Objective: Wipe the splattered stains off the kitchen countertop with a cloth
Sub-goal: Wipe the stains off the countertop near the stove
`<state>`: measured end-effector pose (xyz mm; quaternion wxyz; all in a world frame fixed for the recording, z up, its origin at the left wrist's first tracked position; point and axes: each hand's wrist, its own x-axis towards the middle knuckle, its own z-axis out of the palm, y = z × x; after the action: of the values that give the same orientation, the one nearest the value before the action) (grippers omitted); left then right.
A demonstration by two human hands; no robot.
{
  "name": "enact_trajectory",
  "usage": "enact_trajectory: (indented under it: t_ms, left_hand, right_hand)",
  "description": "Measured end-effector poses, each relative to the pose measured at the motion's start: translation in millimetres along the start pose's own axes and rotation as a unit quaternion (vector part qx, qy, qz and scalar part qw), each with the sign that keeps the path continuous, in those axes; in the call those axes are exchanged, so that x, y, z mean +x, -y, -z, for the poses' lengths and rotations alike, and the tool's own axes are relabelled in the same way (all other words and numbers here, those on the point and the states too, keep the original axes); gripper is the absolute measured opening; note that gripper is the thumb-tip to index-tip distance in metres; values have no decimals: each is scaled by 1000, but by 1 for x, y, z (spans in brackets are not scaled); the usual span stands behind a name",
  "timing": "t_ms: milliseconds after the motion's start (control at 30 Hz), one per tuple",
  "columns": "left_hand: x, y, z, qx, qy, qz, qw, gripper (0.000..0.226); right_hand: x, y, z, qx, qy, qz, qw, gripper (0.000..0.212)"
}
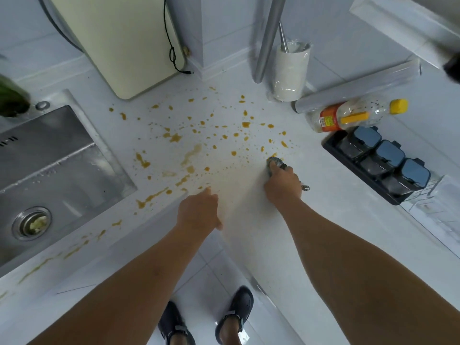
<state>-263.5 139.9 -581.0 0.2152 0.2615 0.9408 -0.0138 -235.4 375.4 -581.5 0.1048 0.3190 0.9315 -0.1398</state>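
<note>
The cloth (276, 163) is gripped bunched under the right hand (282, 185) at the right edge of the stains (199, 138), which spread leftward toward the sink (49, 155) (left hand (199, 211) rested flat, holding nothing).

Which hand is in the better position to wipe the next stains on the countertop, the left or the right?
Right, probably. The right hand already grips the cloth at the edge of the stains. The left hand rests on the countertop and holds nothing.
</note>
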Motion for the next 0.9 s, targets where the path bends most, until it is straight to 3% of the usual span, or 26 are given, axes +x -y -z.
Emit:
enact_trajectory:
  t_ms: [133,200,300,400,533,633,733,900]
  left_hand:
    - [-9,-5,2,-50,-20,8,999,74]
    - [-11,-9,2,-49,-42,0,998,87]
    - [-10,-12,7,3,-49,-57,997,110]
    - [-7,-19,18,53,-55,-106,991,109]
    - [-7,-21,18,45,-54,-113,991,108]
    - [-14,-10,8,31,-55,-108,992,93]
    - [-32,16,-3,-24,-56,-82,995,81]
    - [-51,64,-5,-35,-73,22,997,46]
  right_hand:
    - [-33,43,-22,5,14,135,991,66]
    - [-50,48,-33,4,27,192,981,63]
    - [-65,38,-39,-2,27,232,972,58]
    - [-67,32,-40,-23,0,248,969,62]
    - [-67,36,-38,16,-16,215,976,56]
    - [-46,29,-22,-7,-23,92,995,57]
    - [-19,26,-4,-5,20,-1,1000,56]
    - [-22,67,-16,-7,32,50,998,58]
